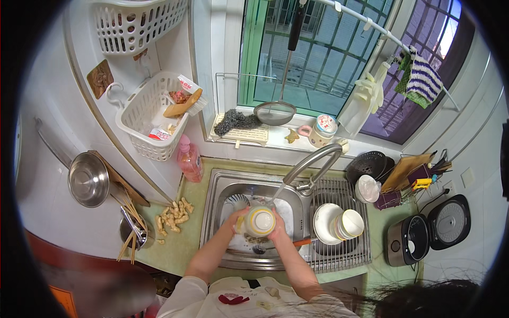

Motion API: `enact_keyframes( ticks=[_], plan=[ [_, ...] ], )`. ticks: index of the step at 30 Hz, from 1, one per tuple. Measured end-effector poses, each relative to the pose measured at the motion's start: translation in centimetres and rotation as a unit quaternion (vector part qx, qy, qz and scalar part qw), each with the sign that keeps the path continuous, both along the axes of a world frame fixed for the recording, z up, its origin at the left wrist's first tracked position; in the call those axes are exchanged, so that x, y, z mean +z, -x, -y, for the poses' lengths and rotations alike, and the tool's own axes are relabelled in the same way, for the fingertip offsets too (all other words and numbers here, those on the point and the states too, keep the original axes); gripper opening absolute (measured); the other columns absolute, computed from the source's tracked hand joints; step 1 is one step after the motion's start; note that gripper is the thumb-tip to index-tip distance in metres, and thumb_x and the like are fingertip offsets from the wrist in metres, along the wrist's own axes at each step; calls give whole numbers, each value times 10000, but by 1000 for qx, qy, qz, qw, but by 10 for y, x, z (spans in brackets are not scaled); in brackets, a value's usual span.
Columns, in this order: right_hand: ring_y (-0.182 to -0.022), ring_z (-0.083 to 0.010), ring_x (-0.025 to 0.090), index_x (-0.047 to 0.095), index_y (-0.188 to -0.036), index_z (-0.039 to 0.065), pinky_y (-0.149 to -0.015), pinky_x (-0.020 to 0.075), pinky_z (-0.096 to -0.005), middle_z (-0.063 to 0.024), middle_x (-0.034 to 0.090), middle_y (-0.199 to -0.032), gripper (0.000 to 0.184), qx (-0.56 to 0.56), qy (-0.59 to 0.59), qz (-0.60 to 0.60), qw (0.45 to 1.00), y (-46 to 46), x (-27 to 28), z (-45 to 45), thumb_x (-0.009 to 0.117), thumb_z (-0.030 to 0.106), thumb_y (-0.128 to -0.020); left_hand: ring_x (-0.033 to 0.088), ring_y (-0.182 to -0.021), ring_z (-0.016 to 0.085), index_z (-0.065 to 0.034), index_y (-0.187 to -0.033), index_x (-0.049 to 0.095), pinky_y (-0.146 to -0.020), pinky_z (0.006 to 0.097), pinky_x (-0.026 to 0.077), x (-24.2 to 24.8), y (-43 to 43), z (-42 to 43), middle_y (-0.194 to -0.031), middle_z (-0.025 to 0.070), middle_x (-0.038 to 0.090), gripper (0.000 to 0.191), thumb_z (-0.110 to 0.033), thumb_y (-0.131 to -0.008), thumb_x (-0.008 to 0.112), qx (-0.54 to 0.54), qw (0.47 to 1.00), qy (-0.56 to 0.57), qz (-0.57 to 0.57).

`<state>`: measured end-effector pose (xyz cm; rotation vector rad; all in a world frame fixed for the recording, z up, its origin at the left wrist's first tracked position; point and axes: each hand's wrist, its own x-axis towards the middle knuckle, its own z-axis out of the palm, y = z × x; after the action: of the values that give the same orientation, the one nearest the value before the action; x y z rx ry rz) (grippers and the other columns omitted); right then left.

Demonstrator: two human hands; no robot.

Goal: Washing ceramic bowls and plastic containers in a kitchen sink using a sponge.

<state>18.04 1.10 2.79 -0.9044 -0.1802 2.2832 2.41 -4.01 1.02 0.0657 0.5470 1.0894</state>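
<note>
Between my two hands a white bowl with a yellow band (pixel 262 221) is turned bottom-up over the left basin of the steel sink (pixel 254 267). My left hand (pixel 237 222) grips its left side, with something yellowish, perhaps a sponge, under the fingers. My right hand (pixel 279 225) holds the right side. Water runs from the curved faucet (pixel 314 159) just behind the bowl. Suds and a striped dish (pixel 235 202) lie in the basin. An orange-handled utensil (pixel 303 242) rests across the basin's right edge, partly hidden by my right forearm.
Right of the basin, a wire drying rack (pixel 338 260) bears a white plate (pixel 326 222) and stacked bowls (pixel 352 223). An open rice cooker (pixel 407 240) stands farther right. Ginger (pixel 175 216) and a utensil holder (pixel 133 234) are at left. Behind stands a pink soap bottle (pixel 190 161).
</note>
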Motion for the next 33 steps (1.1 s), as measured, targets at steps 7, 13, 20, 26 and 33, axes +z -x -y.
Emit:
enact_keyframes(
  ticks=[7,13,20,26,33],
  plan=[
    [-941,-274,559,518,-1103,53,-827,457,-429,-132,569,-1034,353,0,64,-119,991,18,-43,15,372,278,-874,585,-910,222,-13,-1132,483,-769,349,490,-10,-24,35,-1022,101,587,463,-111,-723,676,82,978,-109,-159],
    [-808,-138,508,512,-1092,105,-732,423,-320,-52,549,-952,316,109,-190,338,915,1,-21,12,491,288,-835,615,-815,263,-15,-963,586,-651,359,495,-4,-26,37,-885,134,626,241,-107,-746,635,145,835,-62,-527],
    [-991,-235,527,493,-1172,29,-858,406,-317,-136,535,-1113,467,176,-404,329,835,-2,-10,5,484,69,-706,543,-916,323,-64,-987,570,-730,384,439,12,-65,46,-897,144,571,301,-142,-696,561,-18,433,-402,-806],
    [-915,-204,559,555,-1104,38,-793,449,-294,-101,588,-977,461,309,-188,259,896,-9,24,13,389,-45,-682,447,-1099,185,-58,-1051,541,-877,310,402,32,15,-2,-1146,32,491,307,-138,-762,475,-137,98,-777,-607],
    [-820,-192,564,588,-1044,46,-733,453,-259,-105,581,-920,495,112,-225,248,936,-8,16,16,351,-89,-631,556,-957,194,-23,-1033,548,-819,333,447,8,-26,31,-1038,98,568,310,-148,-753,500,9,183,-598,-780]
  ],
)
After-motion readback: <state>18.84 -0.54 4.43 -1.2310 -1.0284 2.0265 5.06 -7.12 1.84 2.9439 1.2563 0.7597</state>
